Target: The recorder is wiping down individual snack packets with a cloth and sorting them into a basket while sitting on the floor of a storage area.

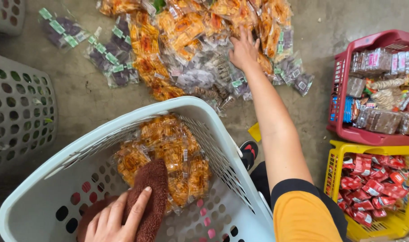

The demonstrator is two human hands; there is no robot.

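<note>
Orange snack packets (168, 157) heaped inside pale grey laundry basket (213, 143), near centre, tilted open toward camera. Left hand (112, 219) low in basket, near left, fingers loosely spread and laid flat on brown towel (153, 192), pressing rather than gripping; towel draped over near edge of packet heap. Right hand (243, 51) stretched far across concrete floor (79, 103), fingers splayed open, palm down on big pile of wrapped snacks (191, 49), touching orange and purple-grey packs, nothing closed in grasp. Loose purple packs with green labels (110, 60) off left of pile, a few apart at far left. Red basket (348, 89) at right, holding brown and mixed packets; yellow basket (343, 197) just near it, full of red wrappers. Perforated grey basket (21, 107) at left edge, well apart from hands. Black and red shoe (249, 152) just right of laundry basket, beside a yellow scrap on floor.
</note>
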